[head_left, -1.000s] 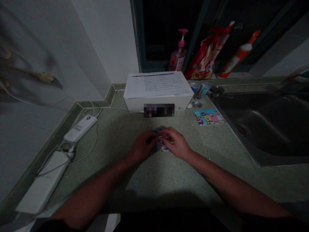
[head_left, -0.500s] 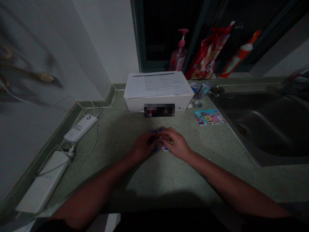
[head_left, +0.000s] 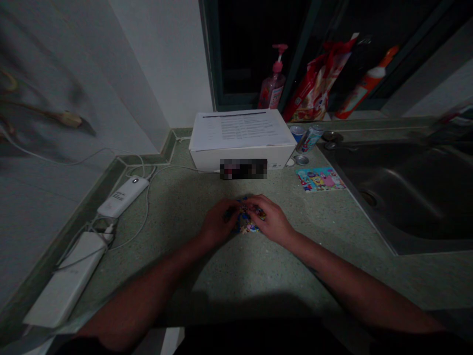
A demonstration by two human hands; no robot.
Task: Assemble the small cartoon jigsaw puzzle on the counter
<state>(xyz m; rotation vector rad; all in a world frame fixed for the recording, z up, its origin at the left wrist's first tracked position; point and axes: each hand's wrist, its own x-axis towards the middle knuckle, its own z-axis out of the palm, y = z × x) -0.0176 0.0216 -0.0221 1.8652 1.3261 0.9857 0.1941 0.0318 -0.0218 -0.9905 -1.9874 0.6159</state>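
A small cluster of colourful jigsaw pieces (head_left: pixel 248 227), blue, yellow and white, lies on the counter between my hands. Single pieces are too small and dark to make out. My left hand (head_left: pixel 220 221) curls round the cluster's left side, thumb and fingers closed on it. From the right, my right hand (head_left: pixel 271 218) grips the other side, its thumb pointing inward. Both sets of fingertips nearly meet at the top and hide part of the pieces. A bright cartoon picture card (head_left: pixel 321 179) lies flat to the right, beyond my right hand.
Behind my hands stands a white box (head_left: pixel 240 133) with a printed sheet on top. A can (head_left: pixel 310 139) and lids are beside it. The sink (head_left: pixel 377 231) is at the right. On the left lie a white power bank (head_left: pixel 123 196), cables and a white power strip (head_left: pixel 66 281).
Between my hands, more of the coloured pieces now show, where a gap of counter was visible before. My hands have hardly shifted.
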